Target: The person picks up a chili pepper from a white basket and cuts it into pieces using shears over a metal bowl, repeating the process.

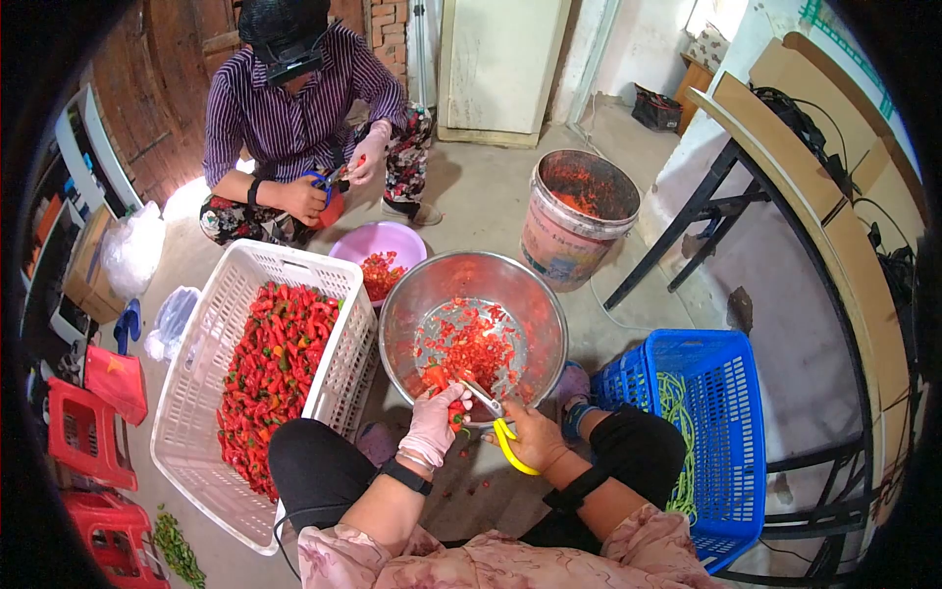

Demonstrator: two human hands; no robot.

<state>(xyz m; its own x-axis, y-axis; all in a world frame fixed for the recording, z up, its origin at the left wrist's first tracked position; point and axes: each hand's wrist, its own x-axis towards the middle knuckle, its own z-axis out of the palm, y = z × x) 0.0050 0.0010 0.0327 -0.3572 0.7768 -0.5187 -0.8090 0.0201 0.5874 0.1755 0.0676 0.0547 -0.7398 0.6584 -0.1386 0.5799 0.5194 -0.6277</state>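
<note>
My left hand (432, 424), in a thin pale glove, is closed round red peppers (456, 416) at the near rim of a large steel bowl (542, 299). Close by on its right, my bare right hand (533, 438) grips yellow-handled scissors (506, 450), whose blades point up and left to the peppers. Cut red pepper pieces (469, 339) lie in the bowl's bottom. Left of the bowl stands a white crate (186, 393) with many whole red peppers (280, 363).
Across from me a crouching person (294, 128) holds blue-handled scissors and a pepper over a pink basin (404, 240). A bucket (574, 236) stands behind the bowl, a blue basket (731, 422) at the right, red stools (88, 432) at the left.
</note>
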